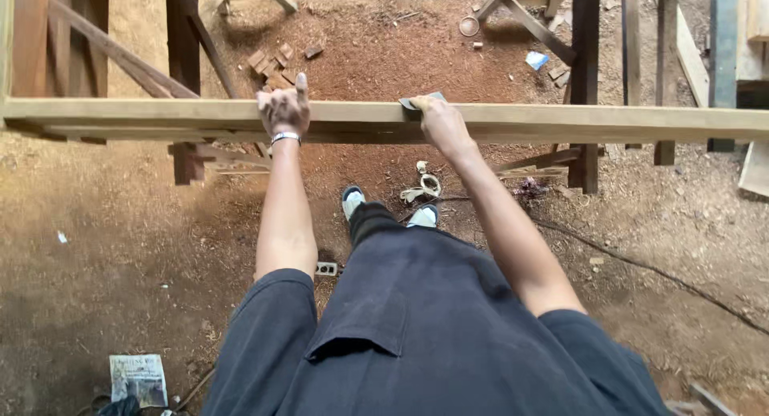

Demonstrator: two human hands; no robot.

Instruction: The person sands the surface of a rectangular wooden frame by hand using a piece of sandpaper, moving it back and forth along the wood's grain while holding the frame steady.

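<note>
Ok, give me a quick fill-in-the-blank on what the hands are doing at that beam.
1. The left hand rests on the long wooden ____.
2. The right hand presses a small grey sheet against the beam, likely ____.
3. On the left wrist sits a white ____.
4. The folded newspaper lies on the ____.

Missing words: beam; sandpaper; band; ground
</note>
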